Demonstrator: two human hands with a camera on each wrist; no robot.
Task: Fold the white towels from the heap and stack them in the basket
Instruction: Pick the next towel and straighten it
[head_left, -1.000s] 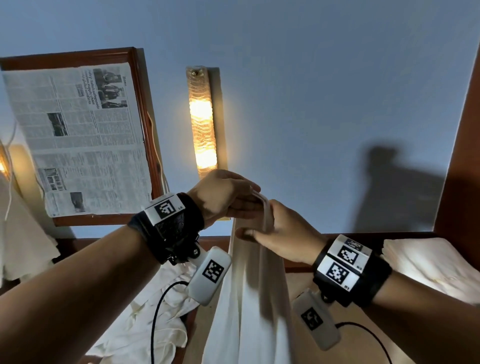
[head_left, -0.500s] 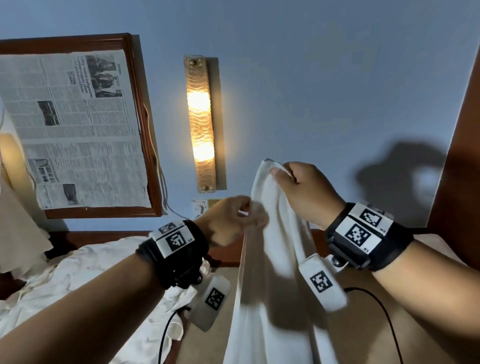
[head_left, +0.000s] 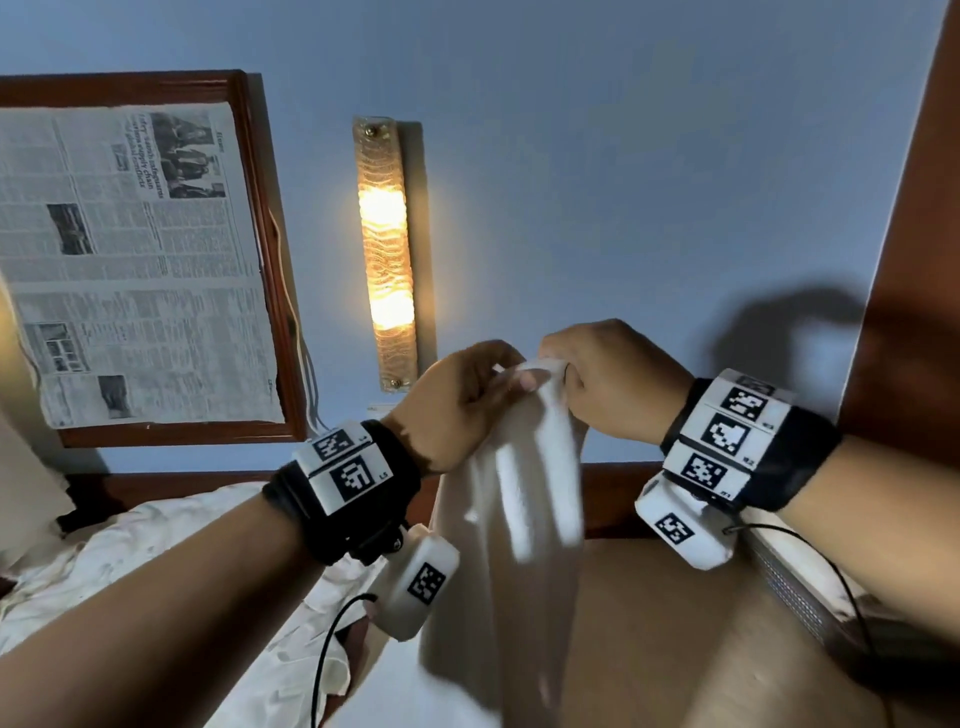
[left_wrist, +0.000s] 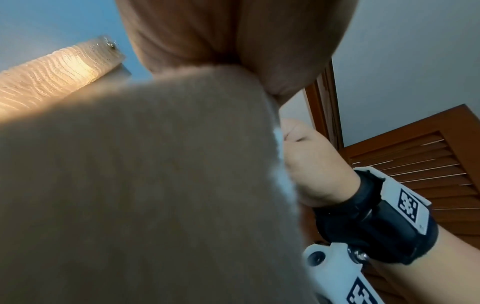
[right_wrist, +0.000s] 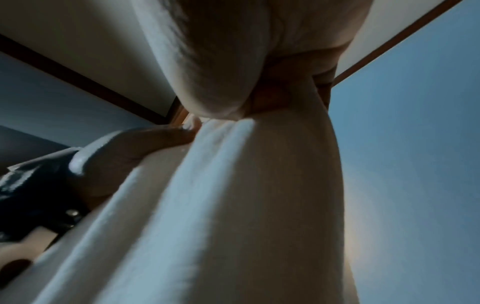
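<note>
While both hands meet at the head view's centre, the left hand (head_left: 457, 405) and right hand (head_left: 608, 384) each pinch the top of a white towel (head_left: 519, 519) hanging toward 6 o'clock; the towel heap (head_left: 130, 561) lies at 8 o'clock, a lit wall lamp (head_left: 384, 249) at 11. From the left wrist, towel (left_wrist: 145, 185) fills the frame, the right hand (left_wrist: 314, 168) at 3 o'clock. From the right wrist, its folds (right_wrist: 233, 205) hang from curled fingers (right_wrist: 291, 67).

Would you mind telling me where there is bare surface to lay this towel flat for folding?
The tan surface is bare between the hanging towel and the ribbed basket edge at right. Left of the towel is crowded: the crumpled white heap covers it. Both the left hand and right hand grip the towel's top.
</note>
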